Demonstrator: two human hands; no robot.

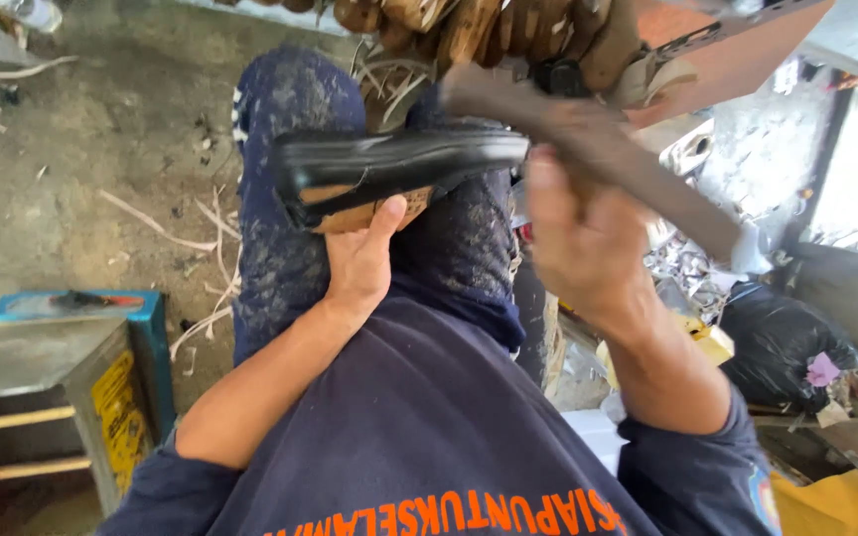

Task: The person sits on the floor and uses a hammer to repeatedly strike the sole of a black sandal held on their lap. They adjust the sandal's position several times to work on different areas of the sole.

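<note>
Glossy black leather shoe [399, 169] lies across the knees, gripped from beneath by the left hand [359, 263]. Right hand [578, 238], at three o'clock, fist closed around a blurred brown tool [598, 149]. Yellow-labelled metal box [116, 412] at eight o'clock.

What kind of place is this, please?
Probably a small shoemaking or shoe repair workshop: the left hand holds a black shoe, wooden shoe forms hang above, and scraps litter the concrete floor.

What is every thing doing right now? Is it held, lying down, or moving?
Black shoe: held sideways on the lap, sole showing.
Left hand: gripping the shoe from underneath.
Right hand: closed around a tool handle, blurred.
Tool: raised over the shoe, blurred.
Black bag: lying full.
</note>
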